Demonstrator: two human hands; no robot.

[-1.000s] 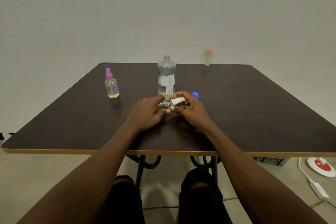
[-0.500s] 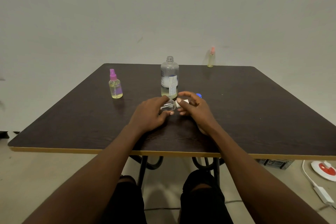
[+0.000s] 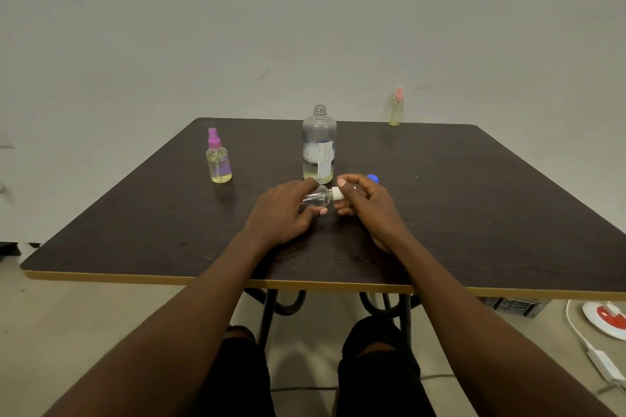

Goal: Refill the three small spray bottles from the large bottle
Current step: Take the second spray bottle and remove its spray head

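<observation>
Head view | 3 small spray bottles: purple-topped bottle (image 3: 218, 159) upright on table (image 3: 474, 200) left, pink-topped bottle (image 3: 395, 109) at far edge, clear bottle (image 3: 315, 199) held sideways near centre | 1 large bottle (image 3: 319, 145), uncapped, just behind | 1 blue cap (image 3: 373, 177) | clear bottle's body gripped by left hand (image 3: 283, 211), white top (image 3: 337, 194) pinched by right hand (image 3: 369, 206)

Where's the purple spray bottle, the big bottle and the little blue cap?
purple-topped spray bottle (image 3: 218, 164): head view, on its yellowish round body.
large bottle (image 3: 318, 132): head view, on its clear upper body, above the label.
blue cap (image 3: 373, 177): head view, on the part of its top that shows.
</observation>
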